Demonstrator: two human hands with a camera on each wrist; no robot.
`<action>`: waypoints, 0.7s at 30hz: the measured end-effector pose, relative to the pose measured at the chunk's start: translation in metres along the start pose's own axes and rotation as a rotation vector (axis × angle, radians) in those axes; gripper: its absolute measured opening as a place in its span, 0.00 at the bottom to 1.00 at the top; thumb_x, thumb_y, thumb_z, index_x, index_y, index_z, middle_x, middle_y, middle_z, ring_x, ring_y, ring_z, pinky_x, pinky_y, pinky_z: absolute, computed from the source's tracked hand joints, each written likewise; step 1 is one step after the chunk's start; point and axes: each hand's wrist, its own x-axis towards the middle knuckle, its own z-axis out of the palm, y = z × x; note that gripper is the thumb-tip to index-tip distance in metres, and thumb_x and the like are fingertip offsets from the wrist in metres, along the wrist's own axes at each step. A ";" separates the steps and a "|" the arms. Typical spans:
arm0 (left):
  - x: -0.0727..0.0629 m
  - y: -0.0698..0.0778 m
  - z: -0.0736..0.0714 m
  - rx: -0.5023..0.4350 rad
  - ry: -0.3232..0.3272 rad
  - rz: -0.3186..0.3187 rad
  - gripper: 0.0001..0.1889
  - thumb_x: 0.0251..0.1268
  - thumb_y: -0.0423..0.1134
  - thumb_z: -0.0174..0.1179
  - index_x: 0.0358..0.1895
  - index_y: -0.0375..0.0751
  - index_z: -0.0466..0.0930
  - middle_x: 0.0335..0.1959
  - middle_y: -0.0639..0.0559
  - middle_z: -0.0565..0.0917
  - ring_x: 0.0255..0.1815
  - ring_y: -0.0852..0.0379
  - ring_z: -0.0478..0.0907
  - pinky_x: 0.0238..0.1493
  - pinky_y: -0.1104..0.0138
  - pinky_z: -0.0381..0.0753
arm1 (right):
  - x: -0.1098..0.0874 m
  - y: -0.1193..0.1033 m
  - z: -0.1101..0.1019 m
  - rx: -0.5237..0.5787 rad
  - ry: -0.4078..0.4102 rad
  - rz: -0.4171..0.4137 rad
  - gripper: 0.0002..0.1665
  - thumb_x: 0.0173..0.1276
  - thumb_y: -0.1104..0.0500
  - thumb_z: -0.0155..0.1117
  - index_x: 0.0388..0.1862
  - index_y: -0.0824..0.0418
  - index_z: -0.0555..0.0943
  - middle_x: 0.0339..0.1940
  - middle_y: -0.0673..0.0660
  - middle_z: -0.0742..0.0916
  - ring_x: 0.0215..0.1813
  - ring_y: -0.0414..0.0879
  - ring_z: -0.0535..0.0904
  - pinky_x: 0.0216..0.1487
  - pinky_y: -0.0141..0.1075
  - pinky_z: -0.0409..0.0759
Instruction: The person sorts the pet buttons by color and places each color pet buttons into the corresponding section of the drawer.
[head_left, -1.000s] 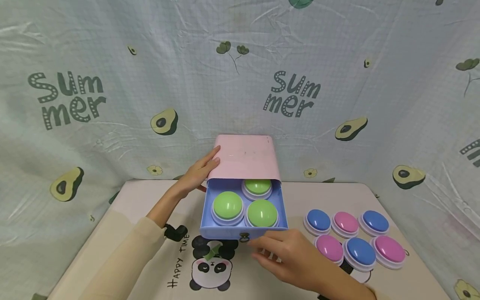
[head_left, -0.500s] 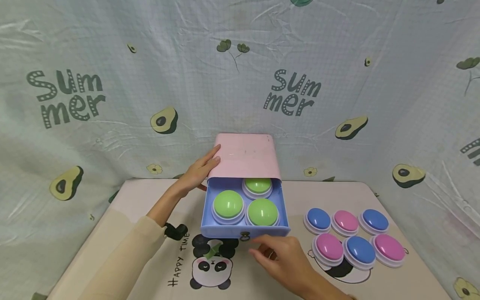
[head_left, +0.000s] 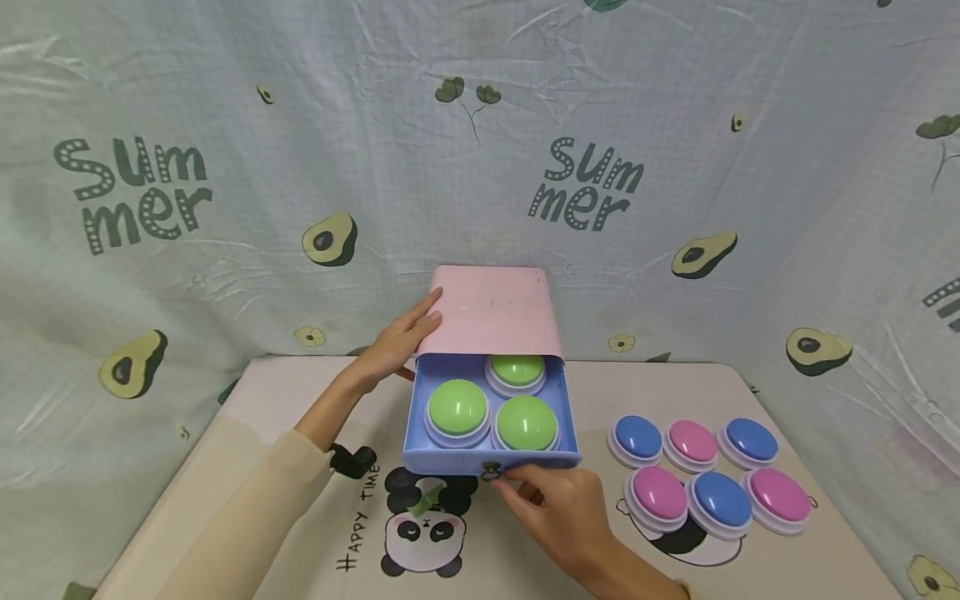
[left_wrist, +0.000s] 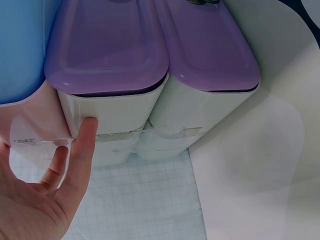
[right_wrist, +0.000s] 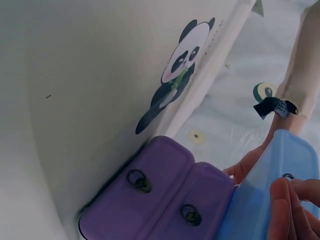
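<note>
A pink drawer box (head_left: 491,312) stands at the back of the table, its blue drawer (head_left: 450,461) pulled out. Inside are three green-domed push buttons (head_left: 457,408) with white bases; the rearmost is partly covered by the box top. My left hand (head_left: 390,346) rests along the box's left side, fingers extended; the left wrist view has a fingertip on the white casing (left_wrist: 117,112) below. My right hand (head_left: 562,508) is at the drawer front, thumb and forefinger pinching the small ring pull (head_left: 491,470). The right wrist view shows the ring partly hidden by fingers.
Beneath the pink box are two casings with purple drawers (right_wrist: 140,187), seen in both wrist views. Several blue push buttons (head_left: 637,439) and pink push buttons (head_left: 657,493) lie on the table (head_left: 300,400) at right. A printed curtain (head_left: 480,192) hangs behind.
My right hand has shifted slightly left and up to the drawer front, its fingertips now at the ring pull. My left hand and the drawer have barely moved.
</note>
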 end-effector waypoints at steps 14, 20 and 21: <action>0.000 0.000 0.000 -0.001 -0.002 0.003 0.33 0.80 0.64 0.43 0.83 0.75 0.45 0.86 0.44 0.52 0.71 0.27 0.72 0.37 0.44 0.90 | 0.002 -0.004 0.007 0.057 0.046 0.025 0.12 0.49 0.66 0.83 0.24 0.52 0.87 0.15 0.41 0.86 0.18 0.25 0.77 0.22 0.16 0.74; 0.000 0.001 0.000 -0.004 -0.004 0.006 0.34 0.79 0.65 0.43 0.83 0.76 0.46 0.86 0.45 0.53 0.71 0.28 0.72 0.36 0.46 0.90 | 0.002 -0.006 0.009 0.094 0.064 0.019 0.14 0.48 0.68 0.81 0.25 0.51 0.85 0.14 0.40 0.84 0.18 0.23 0.76 0.22 0.15 0.74; -0.001 0.001 0.000 -0.004 -0.003 0.008 0.34 0.79 0.65 0.43 0.83 0.76 0.46 0.86 0.45 0.52 0.71 0.28 0.72 0.36 0.46 0.90 | 0.002 -0.006 0.009 0.096 0.070 0.013 0.14 0.47 0.68 0.80 0.25 0.51 0.85 0.15 0.40 0.84 0.18 0.24 0.76 0.22 0.15 0.74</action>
